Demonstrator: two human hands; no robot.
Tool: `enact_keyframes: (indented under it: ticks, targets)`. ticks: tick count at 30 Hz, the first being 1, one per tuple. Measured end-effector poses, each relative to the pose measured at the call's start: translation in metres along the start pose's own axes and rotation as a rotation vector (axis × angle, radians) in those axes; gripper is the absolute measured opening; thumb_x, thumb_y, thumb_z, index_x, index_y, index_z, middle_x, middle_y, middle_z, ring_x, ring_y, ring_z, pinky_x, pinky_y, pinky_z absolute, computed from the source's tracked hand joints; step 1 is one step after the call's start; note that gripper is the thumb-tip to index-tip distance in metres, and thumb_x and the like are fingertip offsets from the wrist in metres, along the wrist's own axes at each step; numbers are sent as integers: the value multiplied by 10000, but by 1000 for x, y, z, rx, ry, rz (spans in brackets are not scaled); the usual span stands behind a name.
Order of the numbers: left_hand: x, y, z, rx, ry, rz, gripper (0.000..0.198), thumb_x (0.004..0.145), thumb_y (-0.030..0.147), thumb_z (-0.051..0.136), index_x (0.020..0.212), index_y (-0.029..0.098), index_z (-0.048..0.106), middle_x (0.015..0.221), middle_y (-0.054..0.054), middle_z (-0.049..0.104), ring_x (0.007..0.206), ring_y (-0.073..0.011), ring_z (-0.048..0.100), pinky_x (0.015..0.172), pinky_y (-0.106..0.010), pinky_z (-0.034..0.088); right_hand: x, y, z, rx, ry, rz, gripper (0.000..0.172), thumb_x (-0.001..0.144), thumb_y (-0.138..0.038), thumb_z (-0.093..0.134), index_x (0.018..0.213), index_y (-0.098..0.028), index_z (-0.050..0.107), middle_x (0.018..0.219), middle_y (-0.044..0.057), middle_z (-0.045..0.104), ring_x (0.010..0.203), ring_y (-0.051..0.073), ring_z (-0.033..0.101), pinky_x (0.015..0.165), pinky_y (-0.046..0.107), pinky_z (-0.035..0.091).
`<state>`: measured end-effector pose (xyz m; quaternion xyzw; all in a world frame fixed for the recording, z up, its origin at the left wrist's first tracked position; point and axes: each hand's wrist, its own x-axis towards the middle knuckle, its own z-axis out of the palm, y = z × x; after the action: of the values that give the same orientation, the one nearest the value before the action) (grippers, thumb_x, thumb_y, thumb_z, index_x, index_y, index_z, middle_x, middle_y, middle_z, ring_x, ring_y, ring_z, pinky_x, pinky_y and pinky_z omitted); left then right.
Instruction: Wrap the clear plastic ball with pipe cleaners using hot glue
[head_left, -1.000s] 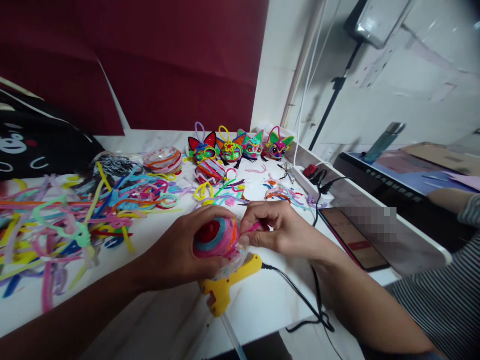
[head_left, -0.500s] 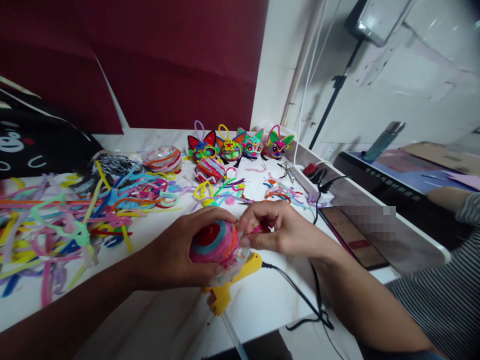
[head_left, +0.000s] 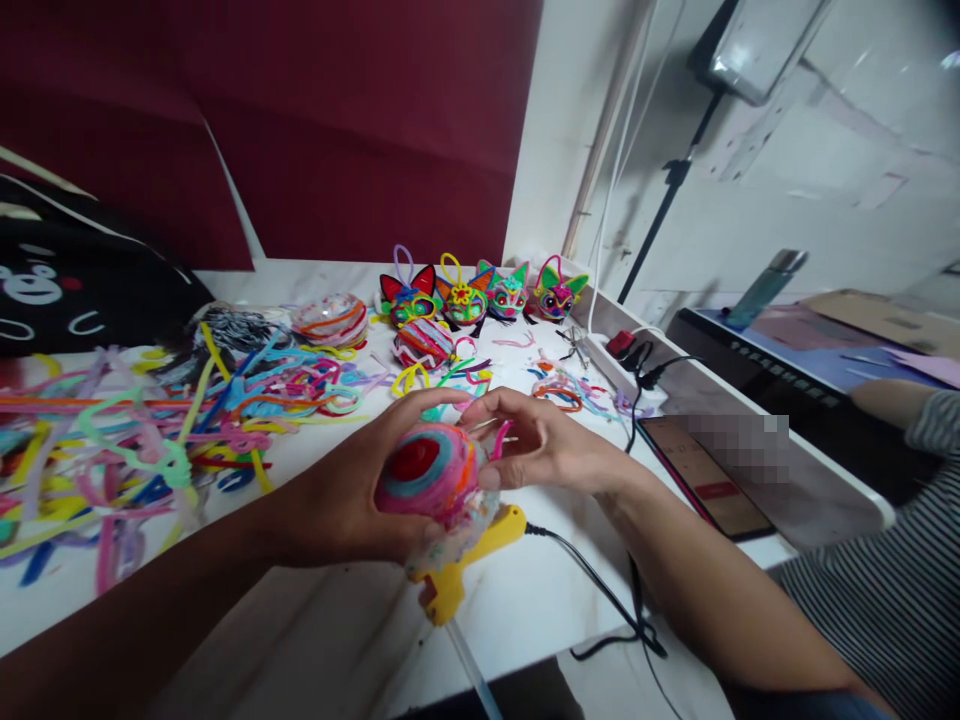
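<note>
A ball wrapped in pink, blue and orange pipe cleaners around a red centre [head_left: 416, 462] is in my left hand [head_left: 352, 490], with the fingers over its top and the thumb below. My right hand [head_left: 547, 440] closes on the ball's right side, its fingertips on the top edge and the thumb low. Between that thumb and fingers a pink pipe cleaner end [head_left: 501, 440] sticks up. Clear, lumpy glue or plastic shows at the ball's lower right. Right beneath lies a yellow glue gun [head_left: 480, 545] with a clear glue stick [head_left: 469, 655] in its back.
Loose pipe cleaners [head_left: 150, 430] cover the left side. Several finished animal-head ornaments [head_left: 465, 303] stand at the back, near wrapped balls [head_left: 424, 343]. A phone [head_left: 709, 480], a power strip [head_left: 615, 365] and the gun's cord [head_left: 585, 565] are on the right. Someone in a striped sleeve [head_left: 885, 610] sits beyond.
My right hand has loosened its pinch on the pink pipe cleaner and spread its fingers onto the ball. The ball has turned slightly, showing more of its red centre.
</note>
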<state>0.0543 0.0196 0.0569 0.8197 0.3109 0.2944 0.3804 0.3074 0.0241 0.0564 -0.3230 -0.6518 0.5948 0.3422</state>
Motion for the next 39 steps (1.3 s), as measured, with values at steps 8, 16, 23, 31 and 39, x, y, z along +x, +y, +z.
enact_keyframes:
  ticks: [8,16,23,31,39]
  targets:
    - [2,7,2,-162,45,-33,985,688,417,890,1528,318,386,1411,-99,605,1297,-349,616,980,-388,582,3,8,-4,53,-52,-39,501,696,-319,915,1126,-215,680,886,-24,701,613,87,583,560,202,475]
    - [4,6,5,-184,212,8,972,678,410,908,1485,279,382,1517,-138,515,1421,-370,512,1058,-401,547,11,17,7,254,110,-84,608,583,-317,968,1094,-230,649,1009,7,724,730,124,666,656,237,526]
    - [5,3,8,-11,527,-28,889,701,480,874,1432,252,425,1350,-138,564,1273,-351,586,1018,-481,555,13,16,12,312,326,-146,571,588,-373,960,1043,-243,641,1011,29,735,794,177,709,760,308,569]
    - [4,13,17,-25,528,-21,777,752,494,835,1377,254,441,1399,-143,582,1320,-345,586,1089,-495,516,13,20,18,250,425,-171,541,624,-425,931,1039,-255,629,983,23,716,712,157,668,684,289,550]
    - [7,6,14,-132,432,-118,887,676,448,909,1391,252,422,1291,-122,667,1313,-349,614,1033,-446,570,12,15,30,167,503,-126,605,468,-278,974,972,-234,642,958,11,692,669,125,569,560,231,461]
